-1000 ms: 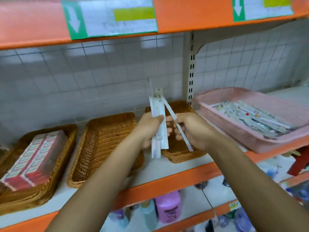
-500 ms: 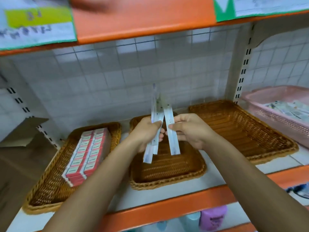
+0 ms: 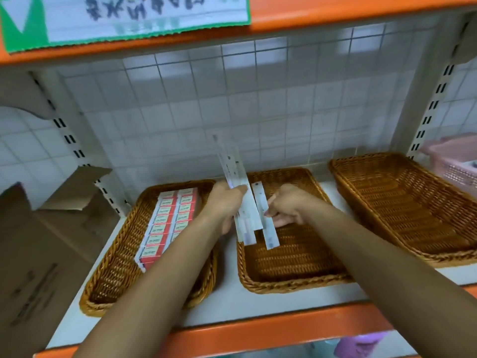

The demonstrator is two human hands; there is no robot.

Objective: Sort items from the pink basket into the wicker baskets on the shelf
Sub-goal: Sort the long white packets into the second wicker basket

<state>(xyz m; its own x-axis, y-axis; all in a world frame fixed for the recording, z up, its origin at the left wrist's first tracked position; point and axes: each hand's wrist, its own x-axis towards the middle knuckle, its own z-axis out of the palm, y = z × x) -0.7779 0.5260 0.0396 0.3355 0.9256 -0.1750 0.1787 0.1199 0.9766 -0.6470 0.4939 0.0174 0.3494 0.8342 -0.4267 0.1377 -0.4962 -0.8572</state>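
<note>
My left hand point(image 3: 227, 205) grips a bunch of long white packets point(image 3: 233, 171) that stand upright over the middle wicker basket point(image 3: 291, 280). Beside it my right hand point(image 3: 289, 205) pinches a single white packet point(image 3: 265, 223), its lower end hanging just above that basket's floor. The left wicker basket point(image 3: 111, 275) holds rows of red and white boxes point(image 3: 167, 223). Nothing lies in the right wicker basket point(image 3: 402, 202). Only a corner of the pink basket point(image 3: 454, 161) shows at the right edge.
An open cardboard box point(image 3: 38, 241) stands at the left of the shelf. Orange shelf edges run above point(image 3: 335, 11) and below point(image 3: 258, 334). A white tiled wall point(image 3: 232, 99) closes the back. A purple bottle point(image 3: 361, 344) sits on the lower shelf.
My view has swung left, pushing the pink basket almost out of frame. Both hands moved from near the pink basket to over the middle wicker basket and lowered, the right one carrying its single packet.
</note>
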